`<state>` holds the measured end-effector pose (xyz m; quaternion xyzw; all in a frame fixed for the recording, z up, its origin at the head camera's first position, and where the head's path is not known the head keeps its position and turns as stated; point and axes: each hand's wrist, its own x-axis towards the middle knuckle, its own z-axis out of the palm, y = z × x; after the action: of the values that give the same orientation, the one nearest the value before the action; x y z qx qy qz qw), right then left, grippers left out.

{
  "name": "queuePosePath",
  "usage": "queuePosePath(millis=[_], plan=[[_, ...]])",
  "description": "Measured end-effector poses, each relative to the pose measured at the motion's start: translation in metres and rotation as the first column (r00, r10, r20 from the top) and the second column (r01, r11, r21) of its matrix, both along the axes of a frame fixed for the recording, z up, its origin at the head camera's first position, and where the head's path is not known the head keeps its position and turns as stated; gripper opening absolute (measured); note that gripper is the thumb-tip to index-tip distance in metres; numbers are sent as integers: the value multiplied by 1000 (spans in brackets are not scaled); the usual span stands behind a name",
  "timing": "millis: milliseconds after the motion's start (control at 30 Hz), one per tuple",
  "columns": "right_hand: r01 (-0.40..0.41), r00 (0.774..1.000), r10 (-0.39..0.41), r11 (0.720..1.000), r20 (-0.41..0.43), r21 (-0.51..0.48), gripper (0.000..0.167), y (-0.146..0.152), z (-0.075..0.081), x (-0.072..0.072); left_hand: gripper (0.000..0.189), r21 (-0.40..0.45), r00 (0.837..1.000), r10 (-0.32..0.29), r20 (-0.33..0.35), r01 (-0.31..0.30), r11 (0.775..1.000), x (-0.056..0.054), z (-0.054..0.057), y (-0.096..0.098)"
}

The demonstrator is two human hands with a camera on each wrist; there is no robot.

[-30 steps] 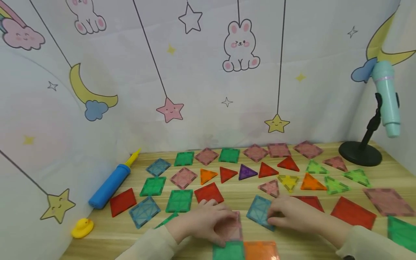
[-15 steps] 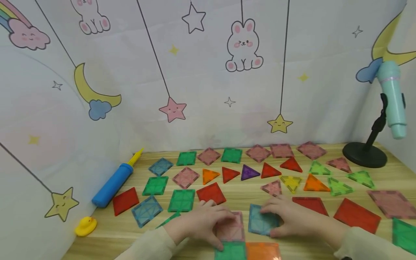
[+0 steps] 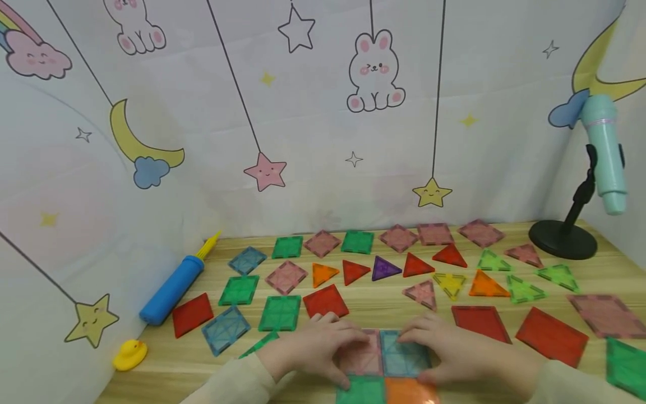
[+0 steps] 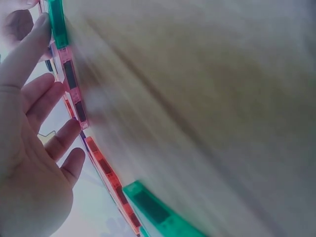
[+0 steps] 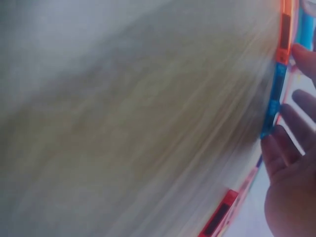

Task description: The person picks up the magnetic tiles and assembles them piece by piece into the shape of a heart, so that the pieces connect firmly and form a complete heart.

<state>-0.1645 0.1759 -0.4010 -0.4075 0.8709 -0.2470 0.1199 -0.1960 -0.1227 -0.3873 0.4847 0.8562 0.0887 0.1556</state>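
Left hand, low and side-on, by a line of tiles seen edge-first.
Left hand (image 4: 32, 153) along the left margin, fingers parted; thumb up against a green tile (image 4: 58, 23), fingertips at a pink tile (image 4: 72, 81) with dark strips in its rim. Green and pink meet end to end. Below, a red tile (image 4: 111, 180), then a second green tile (image 4: 163, 210), partly cut off by the bottom border. Blurred wood tabletop (image 4: 212, 98) fills the right. Part of another hand (image 4: 19, 24) in the top left corner; pale backdrop (image 4: 91, 212) behind.
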Motion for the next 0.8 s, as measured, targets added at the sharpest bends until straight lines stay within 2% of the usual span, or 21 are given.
queuePosePath(millis=[67, 167, 300, 367, 433, 500, 633, 800], plan=[[13, 999, -13, 1000, 31, 2, 45, 2, 1, 1, 66, 20, 1000, 11, 15, -11, 1000, -1, 0, -2], [55, 997, -55, 998, 55, 5, 50, 8, 3, 1, 65, 58, 996, 83, 24, -84, 995, -5, 3, -10], [152, 988, -153, 988, 34, 30, 58, 26, 10, -4, 64, 81, 970, 240, 39, -242, 967, -15, 8, -24], [198, 980, -199, 979, 22, 46, 61, 40, 14, -8, 64, 74, 955, 292, 48, -295, 953, -19, 8, -31], [227, 974, -228, 971, -2, 69, 64, 55, 18, -12, 64, 61, 948, 315, 52, -318, 946, -22, 7, -36], [243, 970, -241, 965, -33, 102, 66, 71, 19, -16, 65, 54, 948, 311, 66, -314, 948, -22, 6, -38], [247, 969, -236, 950, -79, 192, 65, 92, 14, -20, 67, 51, 966, 243, 87, -248, 967, -19, 4, -34], [205, 978, -190, 955, -89, 214, 59, 92, 8, -20, 67, 27, 985, 157, 66, -159, 987, -12, 1, -24]])
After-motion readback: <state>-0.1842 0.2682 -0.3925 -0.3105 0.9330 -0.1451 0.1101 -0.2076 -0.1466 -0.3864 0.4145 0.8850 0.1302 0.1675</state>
